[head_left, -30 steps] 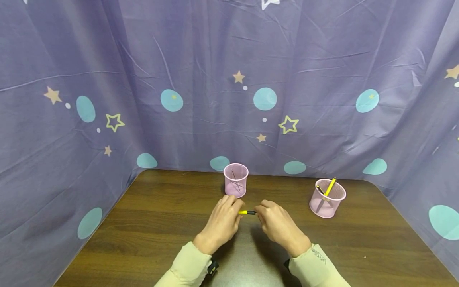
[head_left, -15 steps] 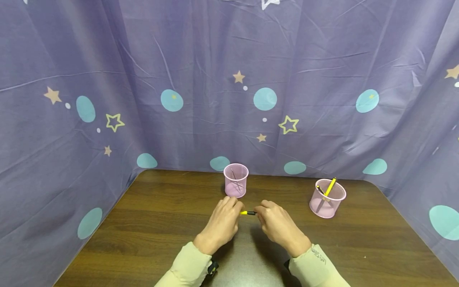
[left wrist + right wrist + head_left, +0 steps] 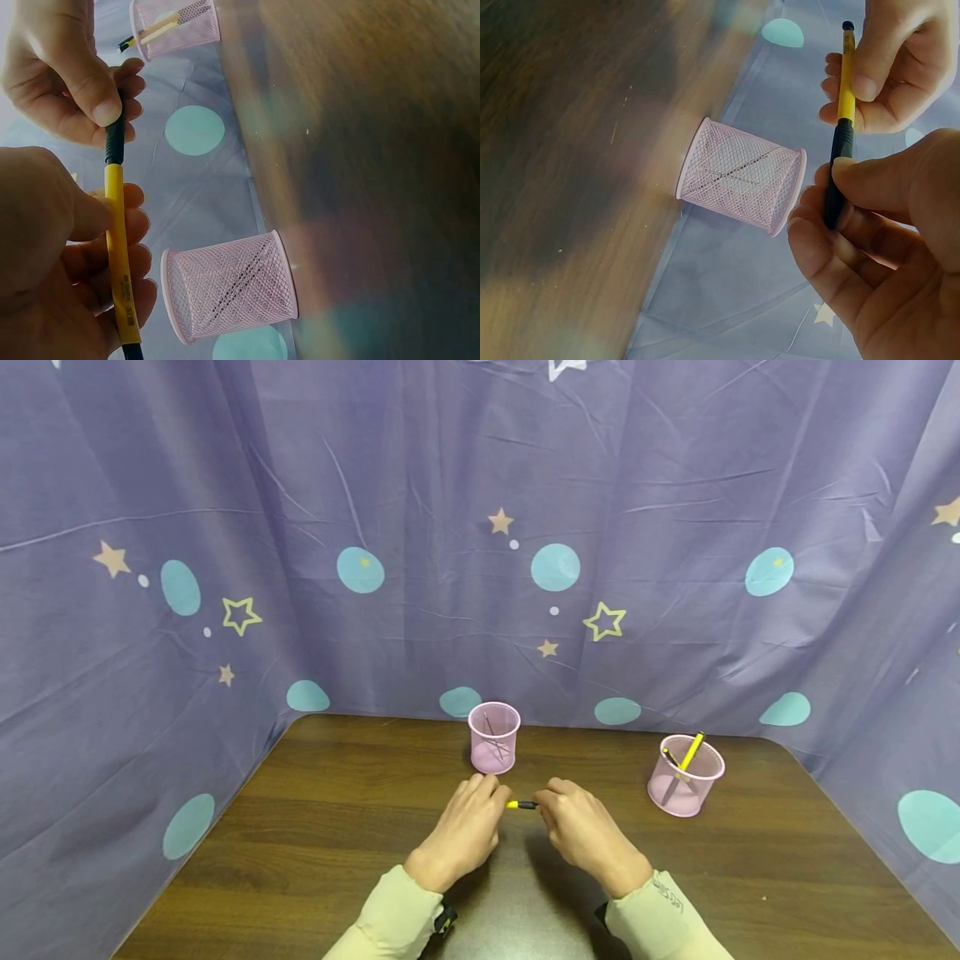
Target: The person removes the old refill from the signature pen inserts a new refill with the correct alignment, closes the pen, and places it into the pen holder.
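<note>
Between my two hands, a pen (image 3: 117, 217) with a yellow barrel and a black ribbed end spans the gap, held above the table. My left hand (image 3: 463, 827) grips the yellow barrel, thumb on one side and curled fingers on the other. At the black end, my right hand (image 3: 587, 833) pinches the pen with thumb and fingers; its very tip is partly covered by the fingers in the right wrist view. Just beyond my left hand stands a pink mesh pen cup (image 3: 493, 737) with thin dark sticks inside.
A second pink mesh cup (image 3: 686, 777) stands at the right of the wooden table (image 3: 337, 827), holding a yellow pen (image 3: 692, 750) and a darker one. A purple curtain (image 3: 420, 635) with stars and dots hangs behind the table's back edge.
My left hand's fingers have shifted slightly toward the right hand, covering a little more of the yellow barrel. The right hand and both cups stay where they were.
</note>
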A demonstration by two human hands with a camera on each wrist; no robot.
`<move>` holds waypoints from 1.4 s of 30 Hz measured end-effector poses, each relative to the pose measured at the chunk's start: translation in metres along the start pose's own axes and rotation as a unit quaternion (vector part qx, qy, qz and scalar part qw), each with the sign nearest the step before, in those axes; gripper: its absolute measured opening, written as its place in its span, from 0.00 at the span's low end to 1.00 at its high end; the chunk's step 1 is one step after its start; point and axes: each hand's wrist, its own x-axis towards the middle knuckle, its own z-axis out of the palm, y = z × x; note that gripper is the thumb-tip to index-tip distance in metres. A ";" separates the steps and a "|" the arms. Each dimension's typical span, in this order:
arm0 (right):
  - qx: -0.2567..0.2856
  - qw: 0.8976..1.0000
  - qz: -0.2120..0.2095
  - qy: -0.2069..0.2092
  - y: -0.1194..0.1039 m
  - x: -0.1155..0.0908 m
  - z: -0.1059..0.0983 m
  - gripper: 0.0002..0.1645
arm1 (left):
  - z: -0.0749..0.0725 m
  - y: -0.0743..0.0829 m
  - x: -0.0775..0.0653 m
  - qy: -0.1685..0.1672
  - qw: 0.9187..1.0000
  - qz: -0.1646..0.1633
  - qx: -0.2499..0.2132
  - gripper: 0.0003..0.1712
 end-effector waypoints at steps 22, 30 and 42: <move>0.002 1.000 -0.007 0.006 -0.001 0.000 -0.001 0.06 | -0.002 -0.001 0.004 0.050 0.998 -0.018 -0.045 0.20; 0.001 1.000 -0.009 0.007 -0.001 0.000 0.000 0.06 | -0.002 -0.001 0.004 0.051 0.998 -0.004 -0.044 0.14; 0.013 1.000 -0.013 0.010 -0.001 0.000 0.001 0.09 | -0.001 0.001 0.003 0.018 1.000 0.001 -0.019 0.09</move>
